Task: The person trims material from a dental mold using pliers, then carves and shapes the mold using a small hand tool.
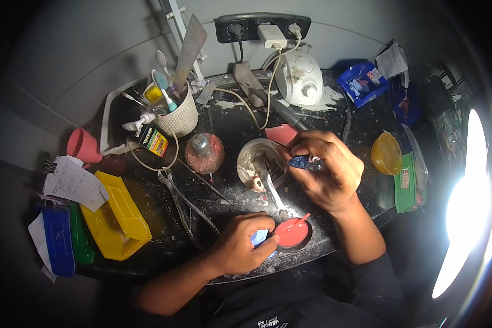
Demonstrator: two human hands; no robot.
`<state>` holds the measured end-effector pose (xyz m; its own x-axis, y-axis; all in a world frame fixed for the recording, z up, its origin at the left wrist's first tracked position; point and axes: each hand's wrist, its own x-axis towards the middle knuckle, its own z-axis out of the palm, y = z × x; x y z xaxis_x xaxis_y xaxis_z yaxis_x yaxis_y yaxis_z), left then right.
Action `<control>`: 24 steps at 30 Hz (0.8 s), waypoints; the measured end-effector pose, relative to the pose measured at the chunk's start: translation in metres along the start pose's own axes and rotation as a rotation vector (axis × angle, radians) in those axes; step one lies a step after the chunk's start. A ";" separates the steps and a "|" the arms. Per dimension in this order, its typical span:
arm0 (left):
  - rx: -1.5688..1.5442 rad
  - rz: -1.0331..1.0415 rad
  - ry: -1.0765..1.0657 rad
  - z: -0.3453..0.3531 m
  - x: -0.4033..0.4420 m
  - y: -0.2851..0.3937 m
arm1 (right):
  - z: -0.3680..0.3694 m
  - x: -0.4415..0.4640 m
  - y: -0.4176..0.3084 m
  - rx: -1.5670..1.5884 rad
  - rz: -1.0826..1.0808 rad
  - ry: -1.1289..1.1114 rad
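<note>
My right hand [331,172] is raised over the bench, its fingers pinched on a small dark blue piece [298,162] whose kind I cannot make out. Lower down, my left hand [243,245] is closed around a light blue thing [259,238], mostly hidden by the fingers. Its fingertips are at the left rim of a small round dish of pink-red material [291,234], in which a small red stick [303,220] leans. Between the hands lies a metal spatula-like tool [275,197], its upper end by a cloudy plastic tub [249,153].
A knobbed pink-red jar [204,154] and metal pliers [175,194] lie left of centre. Behind stand a white tool basket [181,119] and a white machine with a dial [299,76]. Yellow [115,218] and green bins [405,183] flank the bench; a bright lamp [467,210] glares at right.
</note>
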<state>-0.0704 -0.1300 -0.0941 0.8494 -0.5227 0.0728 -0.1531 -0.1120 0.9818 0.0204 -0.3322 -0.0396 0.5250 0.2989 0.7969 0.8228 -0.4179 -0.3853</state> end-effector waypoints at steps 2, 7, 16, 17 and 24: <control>0.009 0.000 -0.009 0.002 0.000 -0.002 | -0.004 0.001 0.002 -0.002 -0.014 -0.017; -0.005 0.045 0.005 0.007 0.000 -0.003 | -0.021 0.004 0.008 0.036 0.075 -0.054; -0.105 0.077 0.035 0.005 0.001 0.001 | -0.021 0.005 0.004 0.068 0.125 -0.203; -0.113 0.075 0.044 0.005 0.001 0.000 | -0.020 0.005 0.003 0.037 0.150 -0.243; -0.095 0.106 0.056 0.011 0.000 -0.005 | -0.023 0.004 0.002 0.124 0.275 -0.258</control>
<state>-0.0746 -0.1384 -0.1014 0.8583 -0.4790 0.1842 -0.1975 0.0228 0.9800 0.0191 -0.3512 -0.0267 0.7541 0.4021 0.5193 0.6554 -0.4105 -0.6339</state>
